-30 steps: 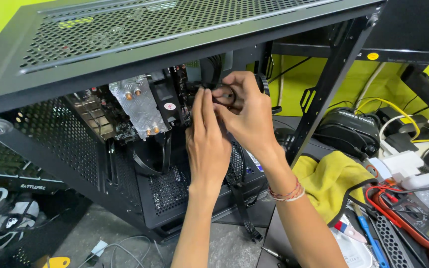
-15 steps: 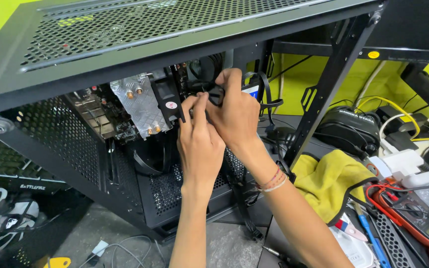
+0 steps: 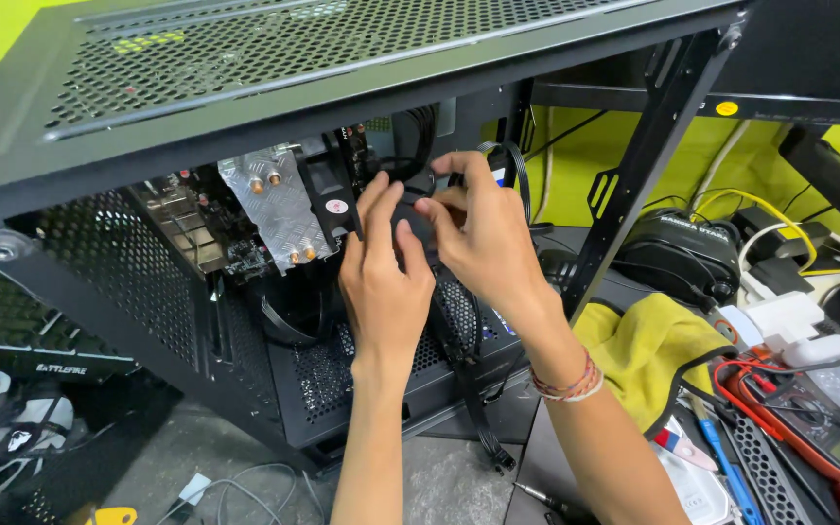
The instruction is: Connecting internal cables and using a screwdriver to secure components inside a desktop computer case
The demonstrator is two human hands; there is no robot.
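Both hands inside the open computer case (image 3: 274,87) — left hand (image 3: 384,282) and right hand (image 3: 483,233) each pinch a black cable connector (image 3: 410,219) right of the metal cooler (image 3: 274,204). Mid-seating step; next needs careful alignment, firm push.

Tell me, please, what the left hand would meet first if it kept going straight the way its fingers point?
Probably the black part already at its fingertips. The left hand points up and into the computer case. Beyond that lie black cables, though depth is hard to judge.
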